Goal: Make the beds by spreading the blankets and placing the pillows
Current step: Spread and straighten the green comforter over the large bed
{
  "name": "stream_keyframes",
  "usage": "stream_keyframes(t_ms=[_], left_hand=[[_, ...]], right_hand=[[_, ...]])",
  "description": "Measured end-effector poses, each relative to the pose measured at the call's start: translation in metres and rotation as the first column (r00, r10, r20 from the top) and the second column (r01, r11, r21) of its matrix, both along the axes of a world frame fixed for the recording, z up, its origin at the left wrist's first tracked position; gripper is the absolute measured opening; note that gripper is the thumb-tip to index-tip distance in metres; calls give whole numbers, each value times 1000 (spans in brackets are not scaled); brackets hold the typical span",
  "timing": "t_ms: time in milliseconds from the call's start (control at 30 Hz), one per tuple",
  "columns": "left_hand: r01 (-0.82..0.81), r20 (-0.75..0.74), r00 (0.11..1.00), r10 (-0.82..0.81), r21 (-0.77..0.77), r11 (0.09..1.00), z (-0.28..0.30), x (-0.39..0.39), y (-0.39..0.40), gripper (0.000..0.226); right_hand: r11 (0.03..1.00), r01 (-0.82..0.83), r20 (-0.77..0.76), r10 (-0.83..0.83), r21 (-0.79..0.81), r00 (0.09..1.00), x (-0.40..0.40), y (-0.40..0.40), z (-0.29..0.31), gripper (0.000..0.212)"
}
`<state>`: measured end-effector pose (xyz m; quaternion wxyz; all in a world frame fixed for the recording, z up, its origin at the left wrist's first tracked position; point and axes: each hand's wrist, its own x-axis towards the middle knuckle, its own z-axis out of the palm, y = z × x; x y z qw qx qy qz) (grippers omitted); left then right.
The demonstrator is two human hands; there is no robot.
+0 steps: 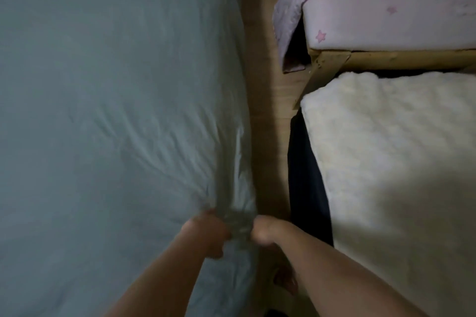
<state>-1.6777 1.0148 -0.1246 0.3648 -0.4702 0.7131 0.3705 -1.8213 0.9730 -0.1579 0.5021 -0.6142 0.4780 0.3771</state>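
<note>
- The grey-blue blanket (108, 110) covers the bed that fills the left half of the view, lying mostly flat, with creases fanning out from a bunched spot at its right edge near the bottom.
- The left hand (206, 234) has its fingers curled round that bunched fabric, gripping it at the bed's edge.
- The right hand (265, 233) sits just beside the left, on the other side of the gathered cloth, its fingers curled into the same bunch; the motion blur makes the exact hold hard to read, but it appears to grip the blanket too.
- Both bare forearms reach up from the bottom of the view and nearly meet at the fold.
- A strip of wooden floor (260, 116) runs between the bed and the things on the right.
- A cream fluffy rug (391, 162) or throw lies at the right, with something dark along its left side.
- Above it stands a second bed with a pale pink star-patterned mattress cover (386, 23), a pink blanket (291, 2) hanging over its corner, and a wooden frame (332, 59) beneath.
</note>
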Motion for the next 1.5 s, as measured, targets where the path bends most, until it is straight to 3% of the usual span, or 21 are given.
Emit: stream_keyframes(t_ms=[67, 167, 333, 467, 700, 867, 1000, 1133, 1333, 1500], left_hand=[[-229, -3, 973, 229, 59, 972, 22, -16, -26, 44], [-391, -57, 920, 387, -101, 915, 78, -26, -73, 43], [-377, 26, 920, 391, -211, 902, 155, -9, -123, 34], [-331, 30, 935, 353, -288, 899, 224, 15, -165, 41], [-407, -35, 896, 442, -462, 788, 298, 77, -250, 44], [-502, -39, 815, 578, -545, 671, 298, 146, -318, 45], [-587, -19, 724, 690, -544, 600, 286, 204, -374, 45], [-605, 50, 699, 713, -490, 627, 294, 241, -431, 41], [-552, 42, 760, 649, -488, 677, 340, 263, -543, 45], [-482, 49, 803, 594, -532, 696, 371, 275, -671, 46]], right_hand=[[983, 91, 25, -88, -161, 996, -16, -29, 15, 21], [921, 153, 107, -122, -358, 987, -30, -81, 64, 17], [878, 104, 167, -28, -467, 986, -31, -144, 158, 18], [796, 104, 213, 32, -596, 977, -7, -193, 223, 15], [730, 46, 252, 176, -682, 952, 58, -281, 292, 19], [675, 30, 250, 230, -737, 941, 128, -381, 301, 23], [694, 10, 266, 263, -720, 927, 188, -461, 291, 25], [697, -13, 258, 283, -717, 924, 211, -525, 300, 24], [730, -53, 235, 287, -681, 929, 213, -639, 354, 23], [703, -80, 206, 312, -707, 927, 212, -767, 389, 20]])
